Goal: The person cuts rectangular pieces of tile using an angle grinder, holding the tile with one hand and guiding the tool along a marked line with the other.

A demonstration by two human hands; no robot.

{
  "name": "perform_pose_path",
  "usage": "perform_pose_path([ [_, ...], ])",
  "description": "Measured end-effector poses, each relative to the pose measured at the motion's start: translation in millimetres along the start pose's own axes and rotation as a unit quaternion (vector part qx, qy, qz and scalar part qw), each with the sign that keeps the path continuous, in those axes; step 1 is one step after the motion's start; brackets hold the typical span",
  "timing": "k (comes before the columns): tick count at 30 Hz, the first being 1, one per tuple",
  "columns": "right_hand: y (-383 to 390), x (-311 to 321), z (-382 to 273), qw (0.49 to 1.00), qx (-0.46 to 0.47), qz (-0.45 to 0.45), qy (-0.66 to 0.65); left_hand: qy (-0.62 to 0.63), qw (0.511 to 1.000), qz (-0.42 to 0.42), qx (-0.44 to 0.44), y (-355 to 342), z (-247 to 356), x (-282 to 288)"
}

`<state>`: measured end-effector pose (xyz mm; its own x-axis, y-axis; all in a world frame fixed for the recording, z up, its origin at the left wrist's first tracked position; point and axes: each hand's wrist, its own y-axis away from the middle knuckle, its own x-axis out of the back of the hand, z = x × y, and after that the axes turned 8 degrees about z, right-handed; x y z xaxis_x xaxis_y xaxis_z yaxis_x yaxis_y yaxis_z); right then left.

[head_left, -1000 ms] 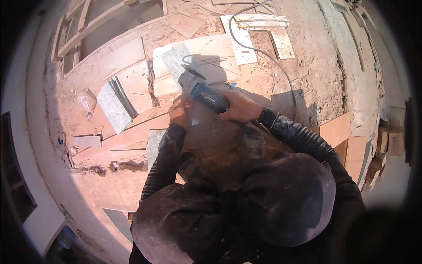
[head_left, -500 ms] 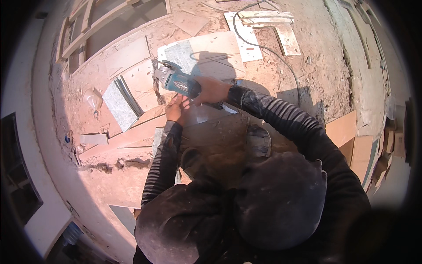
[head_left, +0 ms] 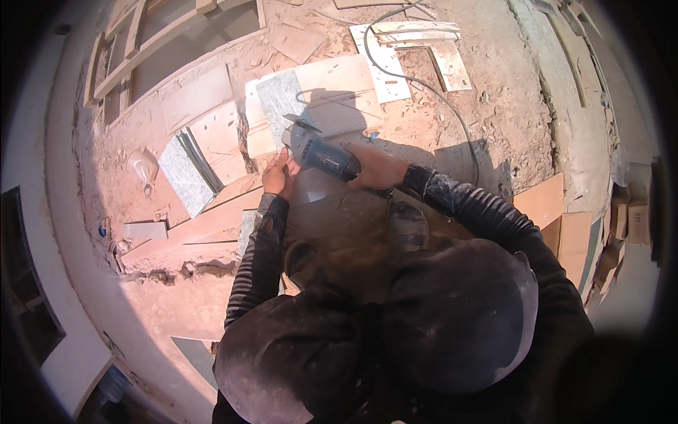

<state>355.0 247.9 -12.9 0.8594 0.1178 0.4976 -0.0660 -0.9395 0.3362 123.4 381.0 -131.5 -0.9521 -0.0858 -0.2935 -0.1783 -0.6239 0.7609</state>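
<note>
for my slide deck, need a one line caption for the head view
Right hand grips a blue angle grinder over a tile; left hand steadies beside it.

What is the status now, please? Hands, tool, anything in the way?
Right hand grips grinder. Left hand beside its front, on tile. Cord trails across the dusty floor; tile scraps around.

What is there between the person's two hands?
In the head view, the blue angle grinder spans that stretch: the right hand grips its rear body, the left hand sits by its front end near the disc, over a pale tile.
</note>
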Motion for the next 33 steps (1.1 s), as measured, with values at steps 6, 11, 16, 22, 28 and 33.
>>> perform_pose_path([
  [6, 22.9, 14.3, -11.3, 0.999, -0.017, -0.019, -0.026, 0.058, 0.996, -0.042, -0.051, -8.0, -0.7, 17.0],
  [11, 49.6, 36.4, -28.1, 0.998, -0.056, 0.023, -0.027, 0.056, 0.996, -0.028, -0.068, 34.8, 39.5, 26.6],
  [16, 53.3, 49.6, -43.1, 0.991, -0.045, 0.035, -0.124, 0.06, 0.987, 0.014, -0.148, 76.1, 95.5, 101.5],
  [22, 49.9, 49.3, -44.3, 0.985, -0.034, 0.037, -0.163, 0.064, 0.969, 0.14, -0.194, 83.9, 134.8, 197.1],
  [28, 51.5, 52.3, -42.9, 0.984, -0.056, 0.004, -0.168, -0.002, 0.971, 0.168, -0.17, 77.3, 143.2, 228.8],
  [33, 52.5, 50.0, -42.8, 0.986, -0.056, 0.023, -0.154, -0.269, 0.92, 0.239, -0.153, 77.8, 155.3, 229.5],
])
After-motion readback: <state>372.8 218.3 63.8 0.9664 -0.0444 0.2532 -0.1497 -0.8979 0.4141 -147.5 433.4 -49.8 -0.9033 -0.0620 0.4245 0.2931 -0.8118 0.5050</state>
